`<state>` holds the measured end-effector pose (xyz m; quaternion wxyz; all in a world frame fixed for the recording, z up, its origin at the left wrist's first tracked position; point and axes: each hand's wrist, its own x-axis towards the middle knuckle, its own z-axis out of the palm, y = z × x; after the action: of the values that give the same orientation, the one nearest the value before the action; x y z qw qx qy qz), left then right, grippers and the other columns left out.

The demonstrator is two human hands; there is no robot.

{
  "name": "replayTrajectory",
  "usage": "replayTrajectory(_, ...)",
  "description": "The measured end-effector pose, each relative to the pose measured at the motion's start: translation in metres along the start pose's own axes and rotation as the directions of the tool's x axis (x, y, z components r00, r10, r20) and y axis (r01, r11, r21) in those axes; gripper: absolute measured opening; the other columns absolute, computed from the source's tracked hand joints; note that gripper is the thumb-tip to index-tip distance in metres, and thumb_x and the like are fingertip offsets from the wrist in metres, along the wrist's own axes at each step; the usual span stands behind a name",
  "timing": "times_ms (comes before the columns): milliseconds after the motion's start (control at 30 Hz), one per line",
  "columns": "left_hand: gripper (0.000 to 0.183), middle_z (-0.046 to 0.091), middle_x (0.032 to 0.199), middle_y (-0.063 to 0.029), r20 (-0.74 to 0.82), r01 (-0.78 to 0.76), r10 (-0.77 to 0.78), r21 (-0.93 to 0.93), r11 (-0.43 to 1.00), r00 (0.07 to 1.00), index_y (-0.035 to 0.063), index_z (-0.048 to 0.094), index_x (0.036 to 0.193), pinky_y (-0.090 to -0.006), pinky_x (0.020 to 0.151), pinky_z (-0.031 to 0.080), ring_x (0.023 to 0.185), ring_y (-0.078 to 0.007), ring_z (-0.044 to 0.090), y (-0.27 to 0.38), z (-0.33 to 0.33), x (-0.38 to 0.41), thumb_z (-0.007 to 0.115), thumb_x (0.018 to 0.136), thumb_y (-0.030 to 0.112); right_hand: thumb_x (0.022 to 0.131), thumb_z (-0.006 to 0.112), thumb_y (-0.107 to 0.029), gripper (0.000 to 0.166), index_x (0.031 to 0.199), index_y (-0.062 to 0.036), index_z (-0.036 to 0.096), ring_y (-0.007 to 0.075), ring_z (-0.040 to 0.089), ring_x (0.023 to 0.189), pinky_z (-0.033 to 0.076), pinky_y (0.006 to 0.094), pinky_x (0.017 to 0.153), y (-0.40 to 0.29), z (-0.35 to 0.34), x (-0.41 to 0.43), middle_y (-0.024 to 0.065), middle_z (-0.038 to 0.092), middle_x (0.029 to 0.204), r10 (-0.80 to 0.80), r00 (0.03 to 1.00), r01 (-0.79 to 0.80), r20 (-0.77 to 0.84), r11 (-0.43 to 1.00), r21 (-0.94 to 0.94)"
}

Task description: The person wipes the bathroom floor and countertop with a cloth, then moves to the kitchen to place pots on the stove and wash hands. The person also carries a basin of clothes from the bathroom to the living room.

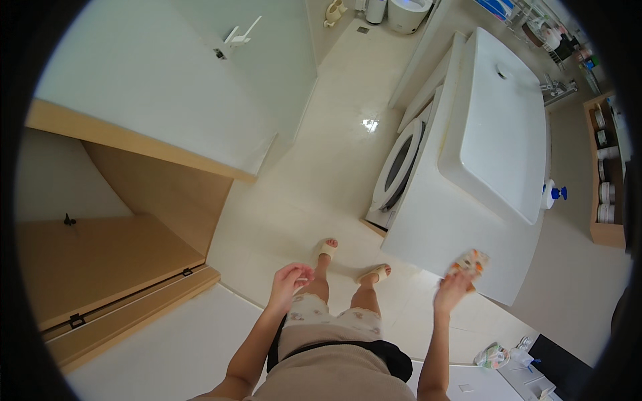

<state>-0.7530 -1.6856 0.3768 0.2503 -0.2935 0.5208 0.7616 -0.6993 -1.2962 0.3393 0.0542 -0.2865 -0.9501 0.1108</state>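
Observation:
My right hand (454,290) presses a patterned cloth (472,261), white with orange patches, against the near corner of a white countertop (426,225). The fingers lie over the cloth's near end. Out in front of my body, my left hand (291,284) hangs in the air with loosely curled fingers, and nothing shows in it. A white rectangular washbasin (504,125) takes up the far part of the countertop. Against the wall beside the basin stands a white pump bottle (549,195) with a blue head.
Under the counter, a front-loading washing machine has its round door (398,165) ajar. A chrome faucet (554,87) and a wooden shelf (604,233) with jars line the right wall. To the left are a frosted glass door (200,90) and a wooden cabinet (110,260). A toilet (407,17) stands far ahead.

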Motion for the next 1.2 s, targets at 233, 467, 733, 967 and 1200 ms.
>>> replayTrajectory(233,0.020,0.059,0.084,-0.0091,-0.025,-0.064,0.063,-0.049,0.997,0.998,-0.0009,0.056,0.089,-0.0241,0.065,0.044,0.074,-0.0147,0.056,0.012,-0.017,-0.002,0.039,0.082,0.007,0.083,0.039,-0.014,0.043,0.120,0.0076,0.034,0.0416,0.019,0.122,0.018,0.0452,0.100,-0.100,0.027,0.100,0.0279,0.032,0.123,-0.317,0.945,0.315,-0.086,0.948,-0.035)
replayTrajectory(467,0.019,0.059,0.085,-0.0109,-0.017,-0.021,0.021,-0.035,0.999,1.000,-0.0011,0.055,0.088,-0.0264,0.067,0.045,0.076,-0.0179,0.057,0.004,-0.028,0.007,0.039,0.081,0.007,0.081,0.042,-0.016,0.045,0.120,0.0042,0.035,0.0432,0.022,0.120,0.019,0.0449,0.100,-0.184,0.042,0.085,0.0291,0.029,0.124,-0.414,0.907,0.409,-0.078,0.910,-0.071)
replayTrajectory(733,0.016,0.059,0.082,-0.0089,0.188,-0.060,0.051,0.042,0.997,0.981,0.0015,0.055,0.089,-0.0265,0.062,0.045,0.073,-0.0176,0.057,0.006,0.036,0.038,0.043,0.081,0.009,0.072,0.056,-0.014,0.030,0.101,-0.0064,0.052,0.0295,0.037,0.112,0.032,0.0412,0.092,-0.122,0.002,0.024,0.0152,0.041,0.118,-0.591,0.799,0.514,0.111,0.767,0.385)
replayTrajectory(967,0.019,0.057,0.086,-0.0090,0.402,-0.090,-0.021,0.255,0.963,0.916,0.0025,0.052,0.094,-0.0263,0.064,0.042,0.076,-0.0179,0.054,0.001,0.099,0.039,0.041,0.082,0.013,0.080,0.047,-0.023,0.051,0.127,-0.0110,0.030,0.0236,0.021,0.125,0.017,0.0514,0.097,0.036,-0.038,0.007,0.0097,0.025,0.134,-0.279,0.957,0.283,0.077,0.959,-0.034)
replayTrajectory(1200,0.017,0.056,0.084,-0.0057,0.519,-0.103,-0.091,0.332,0.938,0.850,0.0055,0.053,0.090,-0.0278,0.064,0.040,0.074,-0.0169,0.053,0.007,0.133,0.014,0.043,0.079,0.014,0.083,0.038,-0.028,0.050,0.127,-0.0062,0.030,0.0286,0.020,0.125,0.015,0.0540,0.096,0.123,-0.039,0.033,0.0138,0.026,0.133,0.438,0.870,-0.476,-0.228,0.866,-0.152)
